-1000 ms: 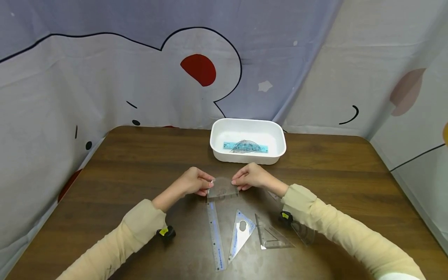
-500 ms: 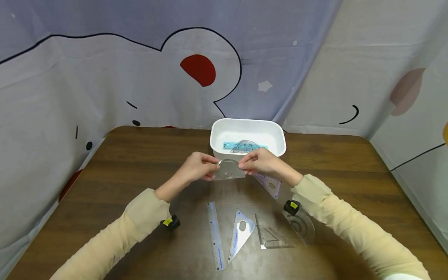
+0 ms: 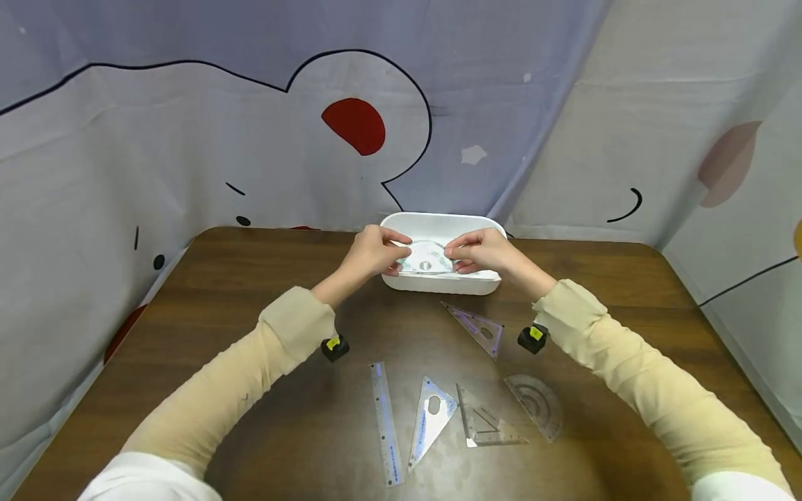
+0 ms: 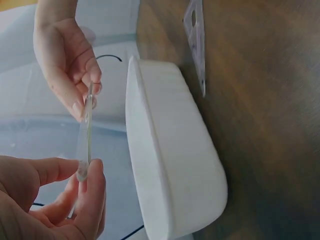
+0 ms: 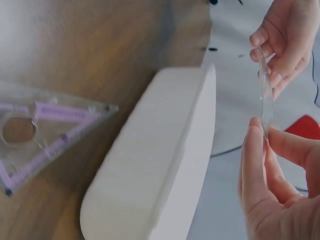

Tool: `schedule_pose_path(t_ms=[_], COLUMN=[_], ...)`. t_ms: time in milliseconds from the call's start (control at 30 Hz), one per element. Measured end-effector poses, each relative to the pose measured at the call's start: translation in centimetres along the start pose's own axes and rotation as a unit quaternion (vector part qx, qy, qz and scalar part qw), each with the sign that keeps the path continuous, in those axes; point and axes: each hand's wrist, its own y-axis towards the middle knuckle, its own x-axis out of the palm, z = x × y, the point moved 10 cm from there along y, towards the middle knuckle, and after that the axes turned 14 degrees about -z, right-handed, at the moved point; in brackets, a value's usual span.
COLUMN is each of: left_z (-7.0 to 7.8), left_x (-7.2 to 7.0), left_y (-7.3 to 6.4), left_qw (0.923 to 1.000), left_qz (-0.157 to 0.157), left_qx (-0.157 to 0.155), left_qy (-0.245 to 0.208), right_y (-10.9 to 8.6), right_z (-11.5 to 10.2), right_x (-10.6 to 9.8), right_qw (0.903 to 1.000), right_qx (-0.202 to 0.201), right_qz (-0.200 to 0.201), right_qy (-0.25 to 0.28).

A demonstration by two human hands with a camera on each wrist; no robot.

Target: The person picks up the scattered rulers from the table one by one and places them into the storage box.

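Left hand (image 3: 371, 252) pinched one end of a clear protractor (image 3: 427, 259), long axis left to right, arc toward the far edge of the table (image 3: 276, 261), above the white bin (image 3: 438, 284) there; right hand (image 3: 482, 250) pinched the other end. Tabletop was dark wood grain; a printed curtain (image 3: 213, 139) hung behind.

hands: two, left hand (image 3: 374, 252), right hand (image 3: 485, 252). half-round clear plastic protractors: two, held protractor (image 3: 427, 257), loose protractor (image 3: 537, 406). triangular clear plastic set squares: three, purple-marked set square (image 3: 476, 327), blue-marked set square (image 3: 429, 426), plain set square (image 3: 482, 438). rectangular white plastic tub (image 3: 441, 284): one, contents partly hidden, uncounted. straight blue-marked clear plastic ruler (image 3: 386, 426), outside tub: one. black wrist-worn cameras (image 3: 335, 348): two.
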Motion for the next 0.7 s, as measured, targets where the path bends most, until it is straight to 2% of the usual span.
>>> schedule_pose_path(t_ms=[200,433,700], left_z=[0.4,0.6,-0.7], left_x=[-0.2,-0.5,-0.3], left_y=[2.2,4.9,7.2], left_qw=[0.9995,0.9984,0.996], left_qz=[0.012,0.032,0.043], left_qx=[-0.019,-0.022,-0.042], left_qy=[0.02,0.042,0.066], right_y=[0.8,1.9,3.8], right_z=[0.3,0.7,2.2], right_x=[-1.8,-3.1,-3.8], right_qw=[0.9995,0.9997,0.9983], right_qx=[0.011,0.021,0.055], right_qz=[0.021,0.009,0.015], right_qy=[0.02,-0.009,0.015])
